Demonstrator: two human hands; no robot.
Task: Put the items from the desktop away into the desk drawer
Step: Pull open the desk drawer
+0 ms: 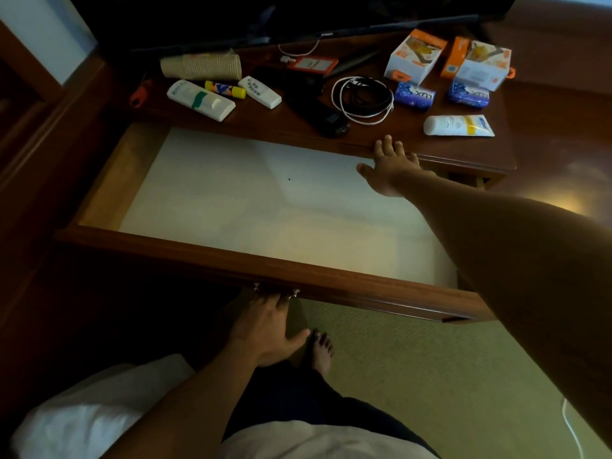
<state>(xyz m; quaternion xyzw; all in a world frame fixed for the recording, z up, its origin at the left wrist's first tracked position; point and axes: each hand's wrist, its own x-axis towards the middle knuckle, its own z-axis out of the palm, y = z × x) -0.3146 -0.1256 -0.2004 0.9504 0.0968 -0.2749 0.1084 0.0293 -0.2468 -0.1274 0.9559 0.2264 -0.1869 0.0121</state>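
1. The desk drawer (231, 200) is pulled far out, its pale lined floor bare, its dark wooden front (331, 279) nearest the person.
2. The left hand (268, 329) is below that front, fingers curled up around the metal handle (276, 291) in a closed grip on it; the thumb points off to the right, free of the wood.
3. The right hand (390, 167) reaches across the drawer's far right corner; its grip is wide open and holds nothing, fingers spread with the tips on the front edge of the desk (463, 154).
4. Just beyond the right hand's fingertips, slightly right, a white tube (458, 125) with a yellow and blue label lies on its side, the closest item to that grip.
5. Beyond the fingertips and to the left lie a black remote (318, 114) and a coil of white and black cables (362, 97), touching one another.
6. Farther beyond the tube sit two blue soap packs (414, 96) (468, 94), and behind them two white and orange boxes (414, 56) (480, 64).
7. Well to the left of the right hand, above the drawer's far left part, lie a white remote with green tape (200, 99), a yellow and blue glue stick (225, 88) and a small white remote (260, 91), close together.
8. Behind those, a stack of paper cups (202, 66) lies on its side, with an orange card holder (313, 64) to its right under the edge of a dark screen (298, 18).
9. Near the left hand's grip, lower down, a bare foot (319, 351) stands on green carpet (430, 376).
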